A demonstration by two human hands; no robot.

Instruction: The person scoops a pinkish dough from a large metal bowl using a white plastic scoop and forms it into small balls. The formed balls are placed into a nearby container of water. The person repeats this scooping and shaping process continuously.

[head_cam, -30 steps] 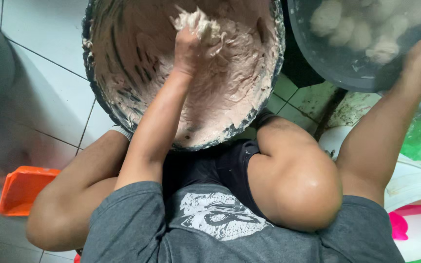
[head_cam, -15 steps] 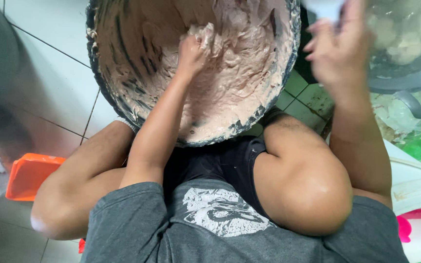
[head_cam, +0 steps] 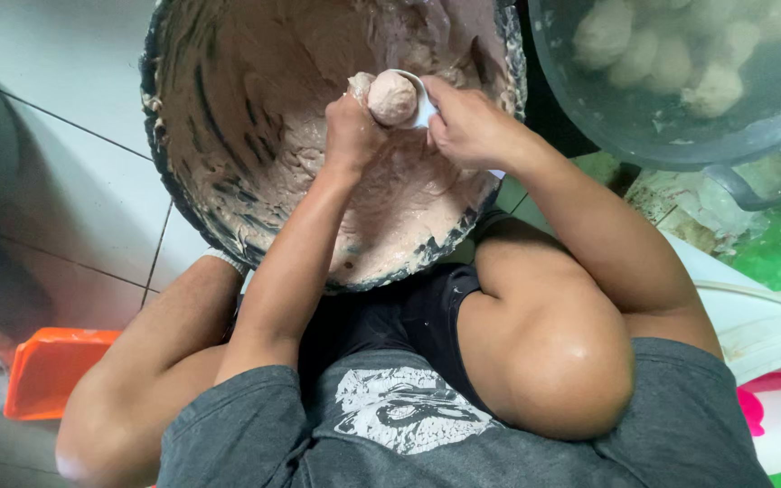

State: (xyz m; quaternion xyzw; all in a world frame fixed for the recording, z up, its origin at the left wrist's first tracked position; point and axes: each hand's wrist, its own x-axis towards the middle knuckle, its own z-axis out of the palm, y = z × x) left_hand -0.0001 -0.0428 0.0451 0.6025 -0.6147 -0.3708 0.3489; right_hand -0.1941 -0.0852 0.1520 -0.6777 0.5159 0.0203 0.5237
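A large dark basin smeared with pale pinkish paste sits between my knees. My left hand is closed on a lump of paste and squeezes a round ball out of its top. My right hand grips a white spoon whose bowl cups the far side of that ball. Both hands meet over the middle of the basin.
A metal pot of water with several formed balls floating in it stands at the upper right. An orange tray lies on the tiled floor at the lower left. White and pink plastic containers are at the right edge.
My right hand came back from the pot at the right to the basin with the spoon. My left hand rose from the paste and pressed out a ball.
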